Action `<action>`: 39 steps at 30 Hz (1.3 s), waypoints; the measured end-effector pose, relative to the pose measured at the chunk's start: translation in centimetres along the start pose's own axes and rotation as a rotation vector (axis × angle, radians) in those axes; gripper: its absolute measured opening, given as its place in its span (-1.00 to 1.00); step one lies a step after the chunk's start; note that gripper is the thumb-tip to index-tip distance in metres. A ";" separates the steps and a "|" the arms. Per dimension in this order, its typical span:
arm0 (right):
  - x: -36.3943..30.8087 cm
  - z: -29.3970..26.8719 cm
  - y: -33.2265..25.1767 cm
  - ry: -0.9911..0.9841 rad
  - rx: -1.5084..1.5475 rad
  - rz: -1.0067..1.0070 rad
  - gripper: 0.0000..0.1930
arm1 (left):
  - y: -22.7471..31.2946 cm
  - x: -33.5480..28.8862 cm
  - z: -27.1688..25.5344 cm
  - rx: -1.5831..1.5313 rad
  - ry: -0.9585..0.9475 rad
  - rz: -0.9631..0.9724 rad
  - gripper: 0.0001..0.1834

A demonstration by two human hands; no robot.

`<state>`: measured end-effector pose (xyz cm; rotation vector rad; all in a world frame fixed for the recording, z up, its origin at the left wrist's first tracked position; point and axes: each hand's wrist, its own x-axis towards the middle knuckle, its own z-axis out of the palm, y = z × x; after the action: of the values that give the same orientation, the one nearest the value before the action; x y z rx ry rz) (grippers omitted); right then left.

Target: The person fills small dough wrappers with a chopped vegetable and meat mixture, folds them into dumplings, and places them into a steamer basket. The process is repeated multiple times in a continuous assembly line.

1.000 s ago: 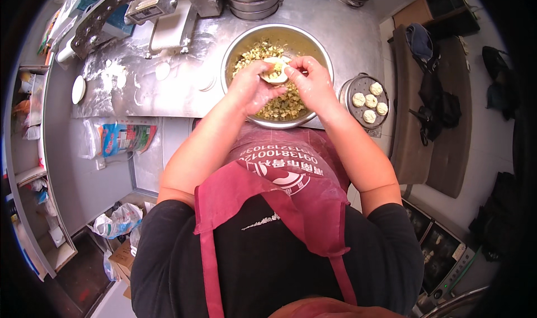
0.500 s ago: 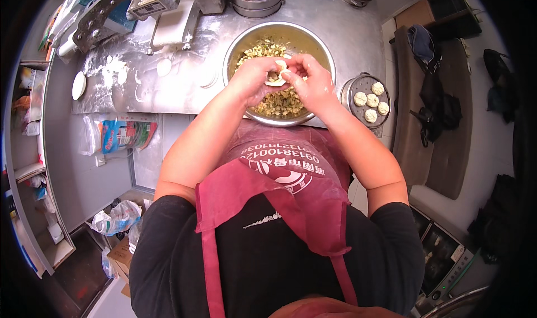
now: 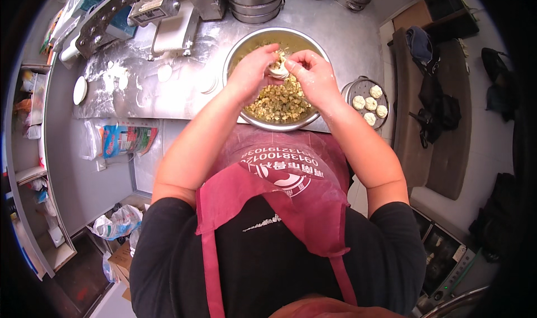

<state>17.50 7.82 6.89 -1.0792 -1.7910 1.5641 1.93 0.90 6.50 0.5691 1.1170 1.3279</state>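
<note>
Over a large steel bowl (image 3: 320,48) of chopped, yellow-green filling (image 3: 279,103), my two hands work on one small filled dough bun (image 3: 278,70). Curved fingers of my left hand (image 3: 251,75) cradle the bun from its left side. My right hand (image 3: 315,80) pinches the dough's edge between thumb and forefinger. Flour dusts the right hand. Part of the bun is hidden behind my fingers. Right of the bowl, several pleated buns (image 3: 371,103) sit on a round perforated steamer tray (image 3: 362,84).
Flat dough rounds (image 3: 207,84) and scattered flour (image 3: 116,76) lie on the steel table (image 3: 168,103) to the left. A dough machine (image 3: 173,30) stands behind them. Stacked steamers (image 3: 254,5) are at the back. A brown bench (image 3: 447,167) stands to the right.
Both hands remain on the bun. My left fingers have loosened and straightened somewhat, and the right hand has shifted slightly right. More of the bun and the filling below shows.
</note>
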 end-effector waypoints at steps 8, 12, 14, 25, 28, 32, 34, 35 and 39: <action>-1.7 1.5 1.0 0.031 0.141 0.004 -0.89 | -3.0 -1.2 2.2 -0.120 0.265 0.133 -0.61; -1.3 0.5 0.9 0.156 -0.442 -0.678 -0.87 | -2.4 -1.0 1.5 0.000 0.210 0.138 -0.57; -1.3 0.6 0.0 0.089 -0.204 -0.381 -0.88 | -1.2 -1.3 1.8 -0.015 0.193 0.093 -0.57; -0.4 -0.2 -0.2 -0.024 -0.374 -0.520 -0.83 | 0.7 0.4 -1.0 0.070 -0.054 -0.183 -0.52; -0.5 -0.1 -1.4 -0.091 -0.136 -0.134 -0.83 | 2.6 -0.1 -0.1 0.041 -0.039 -0.196 -0.49; 0.1 0.3 -1.4 0.001 0.000 0.010 -0.83 | 2.1 0.1 0.3 -0.018 0.117 -0.132 -0.50; 0.1 1.1 -0.6 0.074 -0.054 -0.096 -0.83 | -0.3 0.7 0.2 -0.252 0.214 -0.111 -0.49; -0.1 1.4 0.0 0.112 -0.166 -0.223 -0.83 | -1.2 0.5 0.7 -0.331 0.226 -0.105 -0.46; -1.4 1.9 -0.8 0.073 -0.156 -0.179 -0.84 | -2.0 0.6 0.6 -0.272 0.226 -0.184 -0.37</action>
<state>16.55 5.63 7.48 -1.0020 -1.9273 1.2819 3.33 1.17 4.83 0.1156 1.1173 1.3765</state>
